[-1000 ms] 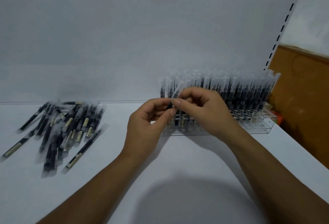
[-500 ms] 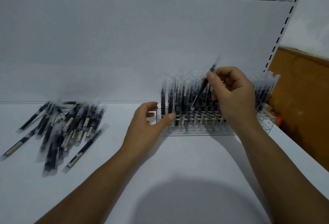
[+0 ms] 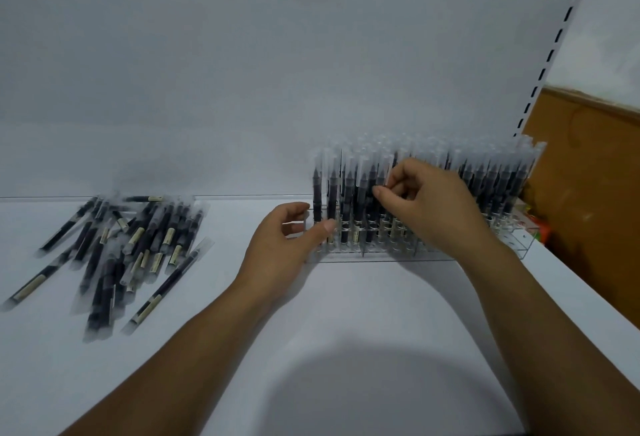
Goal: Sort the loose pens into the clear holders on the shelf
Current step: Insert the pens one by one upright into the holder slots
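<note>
On the white shelf [image 3: 346,324], left hand [image 3: 280,248] is gripping the clear holder [image 3: 381,257] by its end, right hand [image 3: 426,200] pinching an upright pen [image 3: 371,175].

Bare left hand [image 3: 282,248], bare right hand [image 3: 434,208], bare forearms [image 3: 180,342]

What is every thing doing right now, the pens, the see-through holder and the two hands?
loose pens, lying in a messy pile on the shelf.
clear holder, standing on the shelf, mostly full of upright pens.
left hand, holds the holder's left end, thumb on its front.
right hand, pinches one pen.
pinched pen, upright among the others in the holder.
</note>
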